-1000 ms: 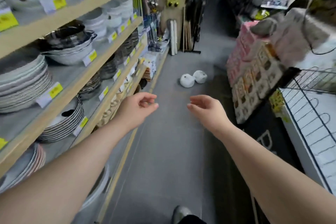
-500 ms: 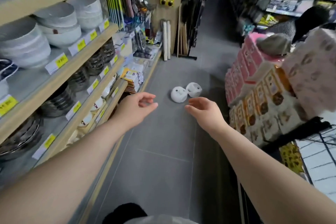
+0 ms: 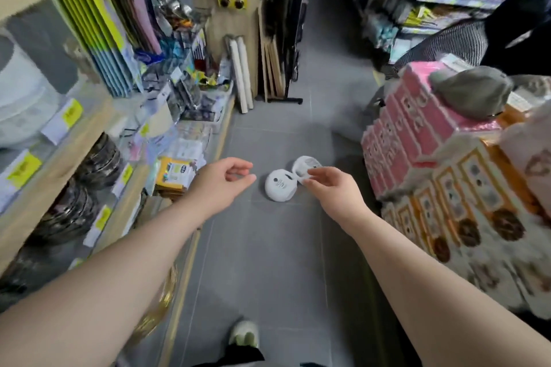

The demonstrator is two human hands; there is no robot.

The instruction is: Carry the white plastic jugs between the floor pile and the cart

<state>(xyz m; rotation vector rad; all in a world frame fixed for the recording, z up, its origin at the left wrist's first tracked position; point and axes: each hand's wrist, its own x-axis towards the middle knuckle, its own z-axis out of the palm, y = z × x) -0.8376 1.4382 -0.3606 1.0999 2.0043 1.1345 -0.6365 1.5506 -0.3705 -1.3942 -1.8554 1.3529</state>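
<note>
Since the earlier frames the two white tubs have been brought closer, from mid-aisle to just beyond the fingertips, and the stacked plates have slid out of view at the left. Both hands are held out over the floor [image 3: 262, 262], loosely curled, with nothing gripped. One white tub [image 3: 279, 187] lies on its side at frame centre, between the left hand [image 3: 222, 185] and the right hand [image 3: 334, 188]. A second tub [image 3: 307, 164] lies just behind it, partly hidden by the right fingertips; contact cannot be told. Bowls [image 3: 98, 162] are stacked on the shelf [image 3: 44, 185] at the left. Pink boxes [image 3: 417, 116] are piled at the right, with a grey cap [image 3: 471, 89] on top.
</note>
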